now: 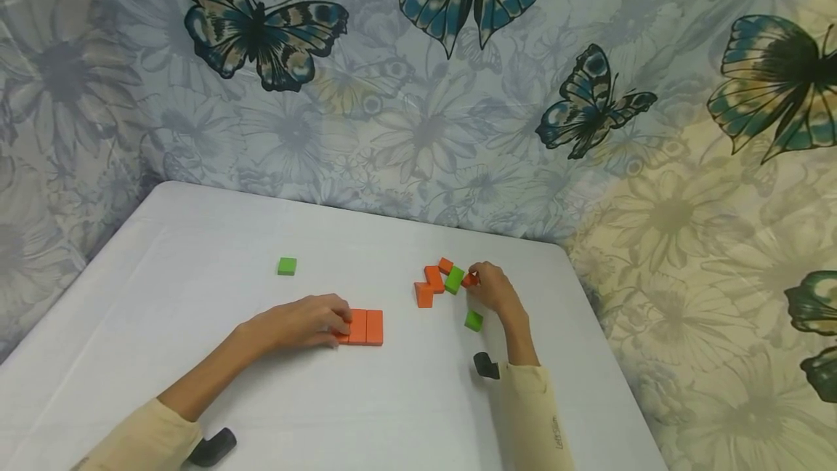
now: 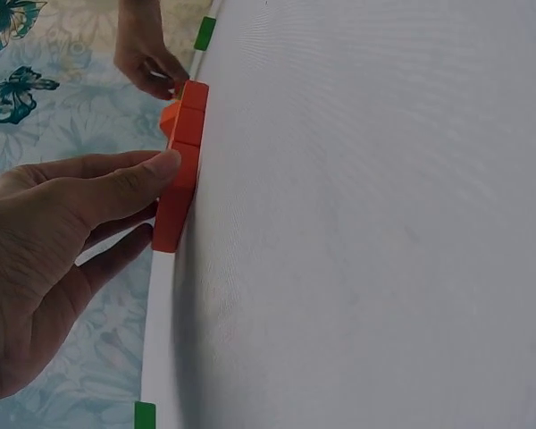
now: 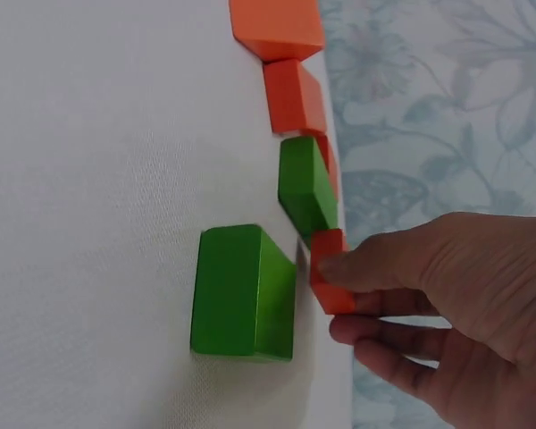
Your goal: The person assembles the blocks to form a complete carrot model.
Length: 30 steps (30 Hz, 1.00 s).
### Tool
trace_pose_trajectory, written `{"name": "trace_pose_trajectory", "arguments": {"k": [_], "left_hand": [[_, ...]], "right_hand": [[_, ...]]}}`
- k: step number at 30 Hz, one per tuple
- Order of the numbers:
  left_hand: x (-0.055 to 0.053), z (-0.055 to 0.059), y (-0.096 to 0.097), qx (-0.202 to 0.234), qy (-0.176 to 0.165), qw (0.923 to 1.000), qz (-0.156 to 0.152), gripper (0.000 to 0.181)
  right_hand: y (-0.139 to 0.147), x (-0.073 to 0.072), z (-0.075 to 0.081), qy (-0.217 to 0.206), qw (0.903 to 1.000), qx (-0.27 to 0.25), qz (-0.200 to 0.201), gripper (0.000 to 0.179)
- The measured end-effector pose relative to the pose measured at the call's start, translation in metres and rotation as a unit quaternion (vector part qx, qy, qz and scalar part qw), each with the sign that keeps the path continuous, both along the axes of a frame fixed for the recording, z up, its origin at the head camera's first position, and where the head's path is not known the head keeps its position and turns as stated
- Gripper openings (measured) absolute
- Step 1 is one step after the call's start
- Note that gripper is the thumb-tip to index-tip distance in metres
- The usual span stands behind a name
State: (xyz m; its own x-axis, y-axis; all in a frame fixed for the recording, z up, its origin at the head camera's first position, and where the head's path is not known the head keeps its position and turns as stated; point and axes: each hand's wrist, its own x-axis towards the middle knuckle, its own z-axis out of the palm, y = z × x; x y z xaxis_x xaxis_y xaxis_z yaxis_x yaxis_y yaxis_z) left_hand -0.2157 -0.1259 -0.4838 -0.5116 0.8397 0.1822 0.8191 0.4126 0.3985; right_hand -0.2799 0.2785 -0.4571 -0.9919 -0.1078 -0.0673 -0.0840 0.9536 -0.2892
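Near the middle of the table, my left hand [image 1: 310, 320] grips the left end of a row of orange blocks [image 1: 366, 327] standing side by side. In the left wrist view, the thumb presses the near face of the orange row [image 2: 189, 134] and the fingers lie behind it. Over at the right, my right hand [image 1: 493, 288] pinches a small orange block [image 3: 330, 268] between thumb and fingers. Just left of it are a green block [image 1: 454, 280] and several loose orange blocks [image 1: 425, 295]. A second green block [image 1: 474, 320] lies nearer to me, below the right hand.
Another green block [image 1: 287, 266] lies alone toward the back left of the white table [image 1: 216, 231]. Butterfly-patterned cloth [image 1: 425, 115] rises behind the table's far edge. Black straps [image 1: 485, 365] show at the sleeves.
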Motion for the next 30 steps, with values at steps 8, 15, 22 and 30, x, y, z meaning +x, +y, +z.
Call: {"name": "trace_pose_trajectory", "arguments": {"k": [8, 15, 22, 30], "left_hand": [[0.001, 0.001, 0.002, 0.012, 0.004, 0.9999, 0.000, 0.020], [0.003, 0.003, 0.004, 0.012, 0.005, 0.9999, 0.005, 0.021], [0.005, 0.003, 0.005, 0.015, 0.003, 0.9998, 0.011, 0.019], [0.006, 0.004, 0.007, 0.018, 0.010, 0.9998, 0.002, 0.018]], "right_hand": [[-0.010, 0.022, 0.010, 0.046, 0.9985, 0.030, -0.001, 0.034], [-0.017, 0.037, 0.019, 0.049, 0.9981, 0.037, 0.000, 0.032], [-0.036, 0.052, 0.023, 0.054, 0.9973, 0.039, 0.029, 0.033], [-0.062, 0.069, 0.028, 0.105, 0.9889, 0.032, 0.101, 0.023]]}}
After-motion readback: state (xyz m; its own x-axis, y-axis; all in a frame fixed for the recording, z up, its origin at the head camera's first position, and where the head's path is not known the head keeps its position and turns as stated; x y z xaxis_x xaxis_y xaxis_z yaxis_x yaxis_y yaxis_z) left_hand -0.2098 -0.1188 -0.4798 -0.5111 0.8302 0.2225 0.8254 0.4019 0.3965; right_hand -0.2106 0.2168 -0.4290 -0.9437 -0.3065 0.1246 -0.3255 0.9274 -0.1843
